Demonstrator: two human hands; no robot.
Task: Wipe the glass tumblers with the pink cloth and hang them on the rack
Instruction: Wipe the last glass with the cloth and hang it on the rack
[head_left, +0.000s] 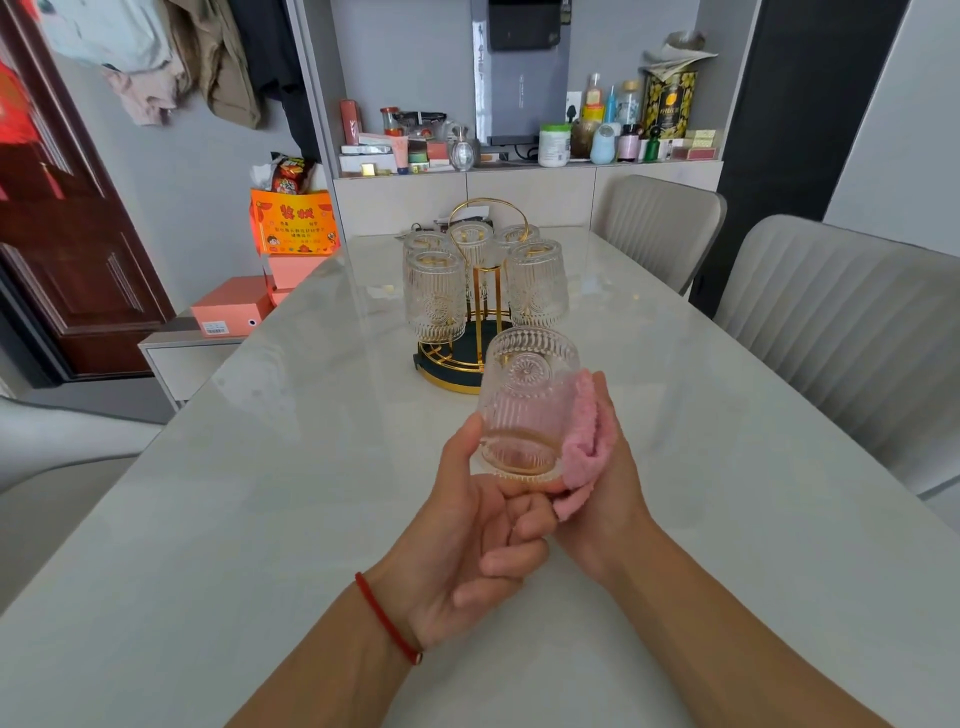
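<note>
two hands held one ribbed tumbler (524, 400) above the table (260, 467): left hand (467, 530) gripped its rim end, right hand (605, 467) pressed the pink cloth (584, 447) against its side.

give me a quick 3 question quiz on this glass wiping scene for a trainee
1. True or false: the pink cloth is pressed on the held tumbler by the right hand.
2. How many tumblers already hang on the rack? A) two B) five C) eight
3. Which hand grips the held tumbler near its rim?

Key: 1. True. 2. B, five hang upside down. 3. The left hand, the one with the red wrist cord.
</note>
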